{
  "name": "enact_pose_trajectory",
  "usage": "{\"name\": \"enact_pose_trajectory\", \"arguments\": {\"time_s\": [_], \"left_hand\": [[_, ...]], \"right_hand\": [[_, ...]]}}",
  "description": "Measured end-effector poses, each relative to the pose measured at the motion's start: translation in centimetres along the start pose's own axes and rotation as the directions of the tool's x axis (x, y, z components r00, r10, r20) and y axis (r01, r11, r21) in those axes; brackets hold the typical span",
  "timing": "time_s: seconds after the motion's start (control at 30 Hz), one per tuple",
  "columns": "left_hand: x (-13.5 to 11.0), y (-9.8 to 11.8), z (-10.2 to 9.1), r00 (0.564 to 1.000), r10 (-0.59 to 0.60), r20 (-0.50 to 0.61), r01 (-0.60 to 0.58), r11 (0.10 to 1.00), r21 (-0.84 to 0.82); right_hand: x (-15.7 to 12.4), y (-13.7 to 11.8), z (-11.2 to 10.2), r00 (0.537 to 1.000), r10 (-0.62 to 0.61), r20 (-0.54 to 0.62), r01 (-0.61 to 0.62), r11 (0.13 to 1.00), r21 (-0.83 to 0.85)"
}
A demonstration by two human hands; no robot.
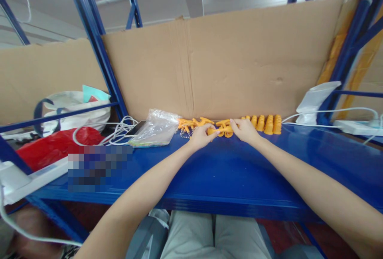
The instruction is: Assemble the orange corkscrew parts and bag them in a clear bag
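Between my two hands, near the back of the blue shelf, is a small yellow-orange plastic piece point(224, 129); its exact kind is too small to make out. The fingertips of my left hand point(201, 136) are closed on its left end. My right hand point(245, 130) pinches its right end. Beyond my left hand lies a pile of yellow plastic parts point(186, 123), with thin ball chains point(184, 134) among them. To the right of my right hand, yellow ribbed cup-shaped pieces point(269, 125) stand in rows, partly hidden by that hand.
A clear plastic bag point(160, 128) lies left of the parts, beside a dark phone-like object point(136, 129) and white cables point(119, 131). Farther left are a red bag point(60, 147) and a white power strip point(42, 179). Cardboard point(254, 59) walls the back between blue posts point(98, 43).
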State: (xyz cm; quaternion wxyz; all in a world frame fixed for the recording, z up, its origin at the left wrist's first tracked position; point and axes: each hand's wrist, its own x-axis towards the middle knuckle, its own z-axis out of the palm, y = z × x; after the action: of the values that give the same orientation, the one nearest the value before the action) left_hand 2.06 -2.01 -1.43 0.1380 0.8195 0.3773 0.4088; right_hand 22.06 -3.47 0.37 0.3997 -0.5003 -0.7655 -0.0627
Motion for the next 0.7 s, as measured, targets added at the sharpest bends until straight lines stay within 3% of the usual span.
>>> {"name": "enact_pose_trajectory", "arguments": {"time_s": [0.17,0.4,0.7], "left_hand": [[-0.4,0.7,-0.2,0.992,0.091,-0.092,-0.078,0.988,0.131],[-0.6,0.3,-0.3,0.964,0.232,-0.131,-0.178,0.928,0.328],[-0.7,0.4,-0.2,0.948,0.285,-0.141,-0.186,0.858,0.479]], "right_hand": [[0.4,-0.8,-0.2,0.996,0.086,-0.020,-0.088,0.990,-0.114],[0.7,-1.9,-0.4,0.958,0.284,0.047,-0.284,0.959,-0.006],[0.7,-2.1,-1.0,0.932,0.348,0.099,-0.358,0.928,0.107]]}}
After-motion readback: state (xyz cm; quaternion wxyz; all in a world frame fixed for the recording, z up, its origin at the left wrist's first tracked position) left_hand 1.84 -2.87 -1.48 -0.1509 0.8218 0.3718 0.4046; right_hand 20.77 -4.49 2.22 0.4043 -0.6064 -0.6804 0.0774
